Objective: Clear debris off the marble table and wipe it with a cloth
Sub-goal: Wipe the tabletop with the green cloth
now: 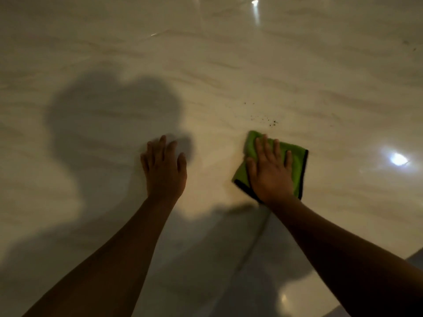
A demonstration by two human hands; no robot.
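1. Two bare hands reach out over the marble table (229,65), side by side but apart.
2. The right hand (270,172) lies palm down on a green cloth (295,156) with a dark hem. Its fingers are straight and slightly spread, pressing flat rather than gripping.
3. The cloth lies flat on the marble, right of the table's middle and towards the near edge.
4. The left hand (163,170) is bare, with fingers relaxed and fanned, grasping nothing. Blur hides whether it touches the marble.
5. A scatter of dark debris specks (273,121) sits just beyond the cloth's far corner.
6. A few more specks (406,42) lie near the far right edge.
7. The person's shadow (109,124) falls across the left half.
8. A bright light reflection (398,159) glints right of the cloth.
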